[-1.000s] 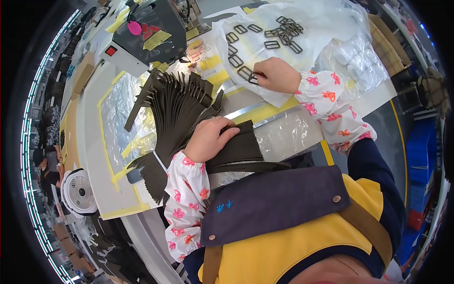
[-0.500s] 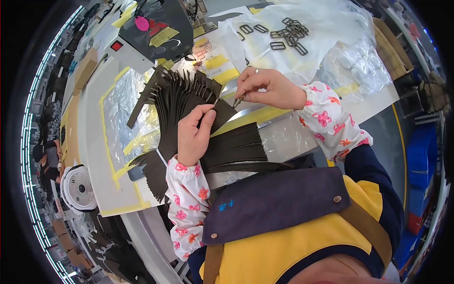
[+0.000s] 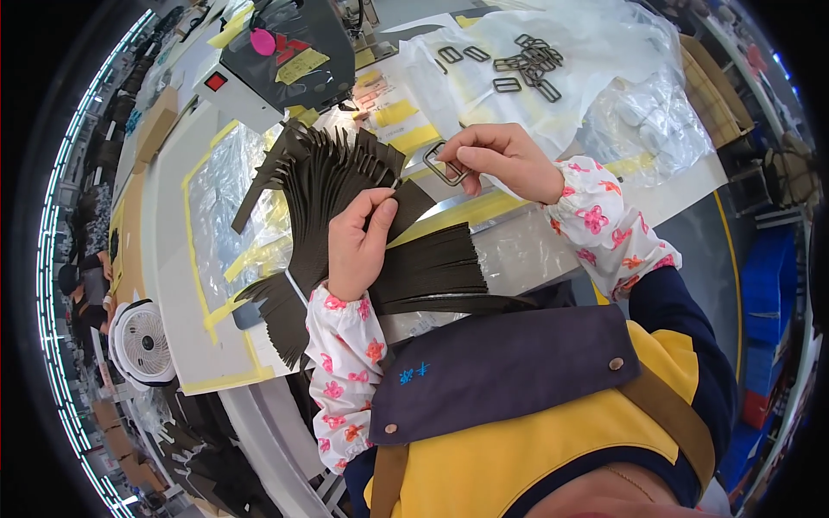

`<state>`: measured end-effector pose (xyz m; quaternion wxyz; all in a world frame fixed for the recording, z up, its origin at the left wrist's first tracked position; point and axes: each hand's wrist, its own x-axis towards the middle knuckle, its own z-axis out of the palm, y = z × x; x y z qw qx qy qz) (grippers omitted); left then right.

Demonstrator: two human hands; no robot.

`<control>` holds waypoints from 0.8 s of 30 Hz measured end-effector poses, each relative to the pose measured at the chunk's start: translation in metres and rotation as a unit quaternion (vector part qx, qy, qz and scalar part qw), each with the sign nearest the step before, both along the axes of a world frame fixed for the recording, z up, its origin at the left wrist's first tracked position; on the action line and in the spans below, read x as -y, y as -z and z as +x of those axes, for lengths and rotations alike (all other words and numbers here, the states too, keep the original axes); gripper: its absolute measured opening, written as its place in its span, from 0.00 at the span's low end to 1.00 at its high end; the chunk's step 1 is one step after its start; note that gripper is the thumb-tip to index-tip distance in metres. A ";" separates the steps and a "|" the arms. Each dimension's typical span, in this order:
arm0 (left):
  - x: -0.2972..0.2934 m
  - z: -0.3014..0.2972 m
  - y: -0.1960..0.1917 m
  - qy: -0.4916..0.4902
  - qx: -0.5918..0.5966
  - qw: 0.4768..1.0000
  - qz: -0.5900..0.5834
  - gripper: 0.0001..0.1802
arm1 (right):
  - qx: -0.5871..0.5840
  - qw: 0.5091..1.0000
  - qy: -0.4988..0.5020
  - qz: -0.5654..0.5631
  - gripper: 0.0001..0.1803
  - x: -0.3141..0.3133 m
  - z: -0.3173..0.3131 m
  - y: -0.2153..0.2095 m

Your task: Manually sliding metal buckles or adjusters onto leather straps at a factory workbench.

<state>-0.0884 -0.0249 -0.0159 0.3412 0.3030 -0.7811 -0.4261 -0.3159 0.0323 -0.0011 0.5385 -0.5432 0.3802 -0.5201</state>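
My left hand [image 3: 358, 246] is closed in a pinch between thumb and fingers on a dark olive webbing strap [image 3: 415, 205], whose wide end sticks out to the right. My right hand [image 3: 509, 162] grips a rectangular metal slide buckle [image 3: 434, 161] by its right side. The buckle's open frame faces up, just above the strap end and apart from it as far as I can see. Beside my left hand lies a fanned bundle of dark straps [image 3: 315, 186]. A second sheaf of straps [image 3: 432, 268] spreads to the right below it.
Several more slide buckles [image 3: 535, 59] lie on white sheeting [image 3: 596, 39] at the far side. A sewing machine [image 3: 289, 52] stands at the far left of the worktable [image 3: 194, 337]. Clear plastic [image 3: 643, 116] is bunched at the right. A white fan [image 3: 145, 344] is on the left.
My right hand has turned the buckle from nearly edge-on to showing its open frame, shifting slightly right of the strap end. My left hand has barely moved.
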 end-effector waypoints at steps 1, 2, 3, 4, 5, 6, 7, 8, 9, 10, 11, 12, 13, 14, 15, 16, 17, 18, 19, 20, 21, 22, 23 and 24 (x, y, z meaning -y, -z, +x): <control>-0.001 -0.002 -0.001 -0.007 -0.009 1.000 -0.004 0.09 | -0.005 1.000 0.001 0.025 0.10 0.001 0.002 0.000; -0.002 -0.003 -0.001 -0.015 -0.018 1.000 -0.009 0.09 | -0.003 1.000 0.001 0.024 0.10 0.002 0.005 0.000; -0.003 -0.003 -0.001 -0.015 -0.017 1.000 -0.010 0.09 | 0.015 0.999 -0.010 0.028 0.11 0.002 0.009 0.000; -0.002 -0.003 0.000 -0.018 -0.020 1.000 -0.005 0.08 | 0.033 0.999 -0.019 0.032 0.13 0.003 0.013 0.001; -0.002 -0.004 0.001 -0.021 -0.023 1.000 -0.001 0.08 | 0.033 0.999 -0.018 0.032 0.13 0.003 0.017 0.003; -0.001 -0.004 0.002 -0.020 -0.023 1.000 -0.002 0.08 | 0.036 0.998 -0.028 0.043 0.14 0.003 0.021 0.005; -0.001 -0.005 0.003 -0.013 -0.027 1.000 -0.005 0.08 | 0.038 0.997 -0.038 0.053 0.16 0.004 0.025 0.008; -0.001 -0.005 0.004 -0.005 -0.032 0.999 -0.007 0.07 | 0.029 0.997 -0.049 0.052 0.16 0.006 0.029 0.011; -0.001 -0.005 0.005 -0.004 -0.032 0.999 -0.007 0.07 | 0.030 0.997 -0.048 0.052 0.16 0.007 0.030 0.010; 0.000 -0.004 0.006 -0.005 -0.032 0.999 -0.008 0.07 | 0.051 0.993 -0.057 0.086 0.16 0.008 0.031 0.010; 0.001 -0.003 0.007 -0.006 -0.032 0.999 -0.010 0.07 | 0.072 0.988 -0.067 0.121 0.16 0.009 0.032 0.010; 0.001 -0.002 0.008 -0.006 -0.032 0.999 -0.009 0.07 | 0.072 0.988 -0.067 0.121 0.16 0.011 0.033 0.013; 0.002 -0.001 0.007 -0.001 -0.026 0.999 -0.023 0.07 | 0.114 0.979 -0.079 0.149 0.15 0.014 0.033 0.018; 0.002 0.000 0.006 0.004 -0.019 0.999 -0.037 0.07 | 0.156 0.968 -0.091 0.176 0.14 0.015 0.033 0.020; 0.000 0.001 0.004 0.004 -0.019 0.999 -0.037 0.07 | 0.157 0.968 -0.091 0.175 0.14 0.016 0.034 0.019; -0.002 0.002 0.001 0.016 -0.005 0.999 -0.030 0.07 | 0.154 0.963 -0.102 0.198 0.13 0.016 0.035 0.020; -0.003 0.003 0.000 0.028 0.009 0.999 -0.023 0.07 | 0.151 0.957 -0.114 0.220 0.12 0.016 0.037 0.020; -0.002 0.001 0.003 0.028 0.008 0.999 -0.023 0.07 | 0.151 0.957 -0.114 0.221 0.12 0.016 0.040 0.018; -0.002 -0.001 0.007 -0.007 -0.058 0.998 0.016 0.07 | 0.082 0.972 -0.106 0.193 0.11 0.015 0.045 0.015; -0.003 -0.002 0.009 -0.043 -0.124 0.990 0.055 0.07 | 0.013 0.981 -0.098 0.164 0.11 0.016 0.049 0.013; -0.006 0.001 0.006 -0.046 -0.123 0.990 0.055 0.07 | 0.013 0.981 -0.101 0.165 0.11 0.017 0.051 0.014; -0.009 0.002 -0.001 -0.022 -0.082 0.995 0.042 0.07 | 0.010 0.983 -0.092 0.156 0.11 0.018 0.052 0.015; -0.011 0.004 -0.006 0.002 -0.041 0.999 0.029 0.08 | 0.008 0.985 -0.084 0.147 0.11 0.019 0.053 0.016; -0.007 0.004 -0.008 -0.001 0.008 0.988 -0.153 0.12 | -0.014 0.987 -0.078 0.140 0.09 0.023 0.053 0.015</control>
